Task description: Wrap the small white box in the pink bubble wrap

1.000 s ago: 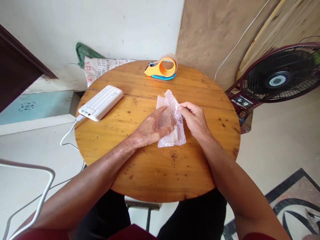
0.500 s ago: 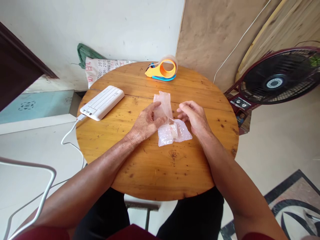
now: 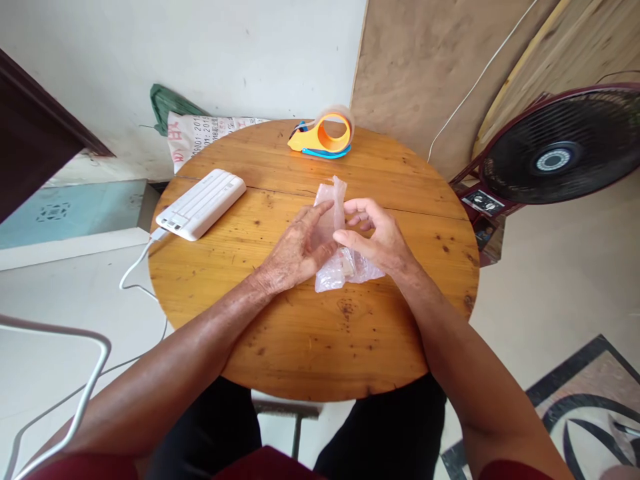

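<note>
Bubble wrap (image 3: 330, 275) lay on the round wooden table (image 3: 285, 343), the person's left hand (image 3: 295, 255) over its left side, right hand (image 3: 381, 237) curved opposite, thumbs and fingers apart on both.

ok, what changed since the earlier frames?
Right hand let go of the right edge of the bubble wrap and has moved left, thumb over the wrap. The wrap's lower right corner has spread rightward. Unchanged: left hand at the wrap's left side, tape dispenser, white power bank.
</note>
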Demonstrator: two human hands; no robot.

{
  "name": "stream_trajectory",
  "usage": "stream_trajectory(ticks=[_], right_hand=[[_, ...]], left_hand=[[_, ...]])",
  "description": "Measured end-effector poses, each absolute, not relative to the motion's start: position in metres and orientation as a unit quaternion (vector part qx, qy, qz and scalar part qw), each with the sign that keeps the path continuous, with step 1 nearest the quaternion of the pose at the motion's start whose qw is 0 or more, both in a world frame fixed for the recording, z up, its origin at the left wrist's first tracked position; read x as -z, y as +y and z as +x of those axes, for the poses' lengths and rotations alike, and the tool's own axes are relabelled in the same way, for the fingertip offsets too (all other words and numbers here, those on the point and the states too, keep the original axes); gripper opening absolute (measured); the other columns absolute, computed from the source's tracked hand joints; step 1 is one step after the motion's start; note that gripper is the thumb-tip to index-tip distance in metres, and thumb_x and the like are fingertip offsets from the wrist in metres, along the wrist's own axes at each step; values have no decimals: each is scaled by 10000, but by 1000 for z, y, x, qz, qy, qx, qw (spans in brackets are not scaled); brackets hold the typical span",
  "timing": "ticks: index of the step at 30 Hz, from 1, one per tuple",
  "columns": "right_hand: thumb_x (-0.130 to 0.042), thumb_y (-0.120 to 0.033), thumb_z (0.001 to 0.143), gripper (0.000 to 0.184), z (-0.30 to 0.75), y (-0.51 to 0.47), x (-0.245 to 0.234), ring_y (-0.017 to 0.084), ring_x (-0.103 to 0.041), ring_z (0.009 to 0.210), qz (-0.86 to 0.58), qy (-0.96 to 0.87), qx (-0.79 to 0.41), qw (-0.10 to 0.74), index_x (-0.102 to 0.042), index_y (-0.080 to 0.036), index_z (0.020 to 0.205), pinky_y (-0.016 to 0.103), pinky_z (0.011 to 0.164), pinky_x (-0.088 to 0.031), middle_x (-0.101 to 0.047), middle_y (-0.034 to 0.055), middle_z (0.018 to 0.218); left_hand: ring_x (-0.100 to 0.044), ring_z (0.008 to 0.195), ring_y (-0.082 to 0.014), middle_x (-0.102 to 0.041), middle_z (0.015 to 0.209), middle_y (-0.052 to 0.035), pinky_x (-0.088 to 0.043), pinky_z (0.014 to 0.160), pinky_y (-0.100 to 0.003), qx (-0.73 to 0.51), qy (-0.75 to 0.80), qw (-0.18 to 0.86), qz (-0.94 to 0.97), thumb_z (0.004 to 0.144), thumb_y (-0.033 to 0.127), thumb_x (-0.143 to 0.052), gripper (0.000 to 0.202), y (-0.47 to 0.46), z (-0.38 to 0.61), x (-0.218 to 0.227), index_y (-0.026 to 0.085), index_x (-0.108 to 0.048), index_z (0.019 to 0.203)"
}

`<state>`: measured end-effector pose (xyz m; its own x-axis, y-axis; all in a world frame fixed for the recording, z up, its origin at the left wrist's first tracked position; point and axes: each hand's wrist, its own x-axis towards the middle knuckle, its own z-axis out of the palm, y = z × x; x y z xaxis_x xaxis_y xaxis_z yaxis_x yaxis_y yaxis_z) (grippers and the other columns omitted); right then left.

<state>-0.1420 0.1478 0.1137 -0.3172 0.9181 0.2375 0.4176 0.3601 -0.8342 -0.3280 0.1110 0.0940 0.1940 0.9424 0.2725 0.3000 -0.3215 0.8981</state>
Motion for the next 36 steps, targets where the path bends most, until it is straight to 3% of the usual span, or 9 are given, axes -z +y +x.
stream_trajectory(ticks=[3,8,13,16,20,25,28,33,36], right_hand=[[-775,-408,694,421,-145,148,-109,222,-642,914,-465,-749,-309,357,-645,-247,1061,389,833,-488,-710,36,1041],[-633,-256,796,87,-146,151,-103,165,-635,775,-463,-734,-260,423,-679,-214,858,316,742,-474,-709,1,863],[-630,-299,804,178,-143,155,-103,105,-481,571,-474,-648,-363,473,-596,-203,658,259,570,-363,-532,-53,600],[-651,-327,780,219,-140,159,-103,98,-443,540,-476,-563,-461,494,-547,-211,626,253,552,-355,-467,-64,566],[-680,-302,718,175,-139,162,-103,105,-493,558,-455,-476,-548,516,-558,-209,633,257,571,-406,-525,-50,612],[-708,-301,655,174,-143,161,-105,112,-517,566,-460,-423,-585,517,-568,-202,630,254,564,-422,-568,-41,627],[-708,-315,641,172,-143,162,-104,111,-521,576,-470,-419,-578,519,-579,-202,645,255,581,-430,-580,-43,644],[-697,-323,646,171,-140,165,-100,106,-502,564,-479,-418,-557,535,-573,-206,649,255,572,-415,-562,-46,632],[-674,-311,653,156,-138,167,-101,113,-501,564,-495,-420,-534,541,-556,-210,645,264,569,-414,-559,-41,631]], left_hand=[[-482,1294,-343,-486,1417,-148,-419,1066,-531,-459,425,368,688,865,387,-645,691,111,-330,-89,212,-387,1482],[-459,1334,-367,-453,1480,-133,-415,1083,-561,-469,402,375,691,845,400,-666,710,112,-331,-86,239,-394,1481],[-476,1325,-372,-487,1457,-133,-437,1074,-561,-500,408,397,652,815,423,-710,722,114,-329,-84,223,-428,1449],[-578,1197,-330,-573,1348,-128,-512,983,-522,-528,401,439,607,816,466,-698,727,118,-329,-79,221,-414,1440],[-632,1038,-260,-610,1250,-108,-561,856,-430,-536,420,427,595,804,470,-687,669,125,-332,-75,234,-452,1384],[-585,927,-189,-563,1179,-92,-538,774,-341,-530,549,214,610,773,384,-679,439,124,-336,-87,222,-604,1173],[-537,784,-146,-570,955,-43,-513,734,-311,-532,561,142,618,766,381,-671,341,117,-336,-97,200,-634,1053],[-456,605,-107,-491,696,34,-438,600,-272,-476,528,217,669,697,468,-726,445,110,-330,-104,175,-625,1015],[-441,577,-100,-477,656,52,-414,576,-262,-443,541,262,666,671,376,-716,435,110,-328,-105,171,-610,1040]])
